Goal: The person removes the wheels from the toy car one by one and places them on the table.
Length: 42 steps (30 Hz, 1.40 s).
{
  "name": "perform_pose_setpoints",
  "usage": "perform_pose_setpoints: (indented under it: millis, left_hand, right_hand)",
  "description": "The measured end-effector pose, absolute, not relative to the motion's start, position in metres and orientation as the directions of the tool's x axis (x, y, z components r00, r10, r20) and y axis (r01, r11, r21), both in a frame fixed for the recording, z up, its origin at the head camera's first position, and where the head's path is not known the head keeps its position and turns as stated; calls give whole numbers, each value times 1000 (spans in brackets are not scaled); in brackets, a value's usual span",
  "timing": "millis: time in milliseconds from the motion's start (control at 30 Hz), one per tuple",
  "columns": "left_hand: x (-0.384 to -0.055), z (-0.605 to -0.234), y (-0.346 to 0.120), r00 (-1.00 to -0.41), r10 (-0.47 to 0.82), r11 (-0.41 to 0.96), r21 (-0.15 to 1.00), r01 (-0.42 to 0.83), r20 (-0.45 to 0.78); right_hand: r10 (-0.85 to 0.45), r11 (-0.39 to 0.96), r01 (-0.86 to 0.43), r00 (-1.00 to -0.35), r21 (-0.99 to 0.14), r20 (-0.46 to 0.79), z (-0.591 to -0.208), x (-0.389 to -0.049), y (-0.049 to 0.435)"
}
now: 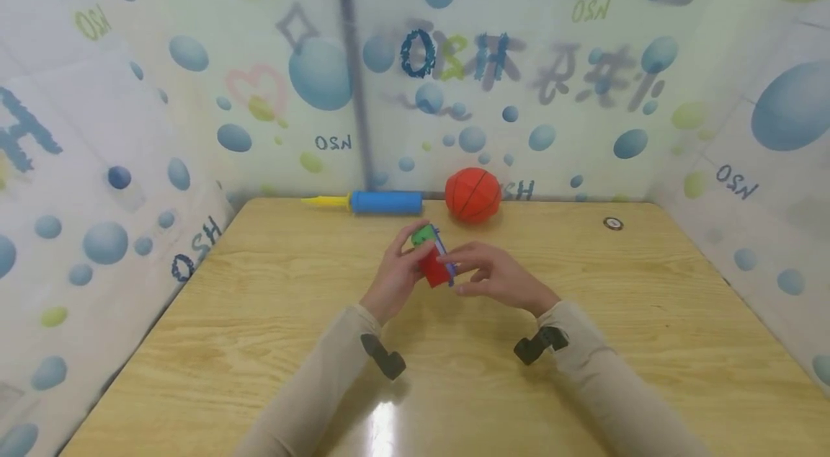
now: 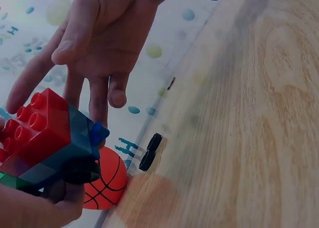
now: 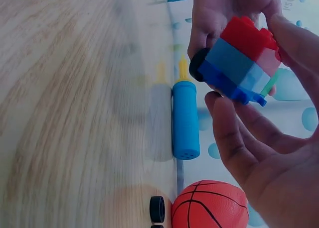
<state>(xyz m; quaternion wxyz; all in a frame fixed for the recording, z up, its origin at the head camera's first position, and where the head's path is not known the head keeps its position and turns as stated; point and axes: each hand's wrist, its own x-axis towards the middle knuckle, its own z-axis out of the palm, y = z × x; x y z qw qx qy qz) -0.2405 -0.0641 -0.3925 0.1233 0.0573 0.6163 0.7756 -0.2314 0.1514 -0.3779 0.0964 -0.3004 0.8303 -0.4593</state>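
Note:
A toy vehicle of building blocks, with a red studded brick (image 2: 37,131), a blue layer (image 3: 232,63) below it and a green part (image 1: 424,234), is held above the table by my left hand (image 1: 397,273). The thumb lies over its near side. One black wheel (image 3: 199,64) shows on the blue base. My right hand (image 1: 499,275) is at the vehicle's right side, its fingers loosely extended around the blue base (image 2: 98,133). Whether those fingertips touch the toy, I cannot tell for certain.
On the wooden table (image 1: 259,342), a blue pump (image 1: 387,202) with a yellow nozzle and a red basketball (image 1: 473,195) lie along the back wall. Black wheels (image 2: 147,159) stand near the ball. A small dark-rimmed disc (image 1: 612,223) lies at the back right.

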Motion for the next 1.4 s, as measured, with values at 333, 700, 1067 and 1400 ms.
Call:
perform_pose_setpoints:
  millis: [333, 700, 1067, 1400]
  left_hand:
    - [-237, -394, -62, -968, 233, -179, 974, -139, -95]
    - [-236, -398, -85, -874, 435, 334, 862, 380, 216]
    - [-231, -389, -87, -703, 587, 410, 601, 686, 402]
    - [-230, -394, -78, -709, 637, 331, 723, 607, 304]
  right_hand:
    - [-516, 309, -398, -833, -864, 199, -387, -230, 142]
    - [-587, 142, -145, -809, -979, 34, -400, -243, 164]
    - [-712, -213, 187, -702, -959, 22, -401, -238, 173]
    - [-641, -265, 286, -766, -921, -53, -401, -237, 166]
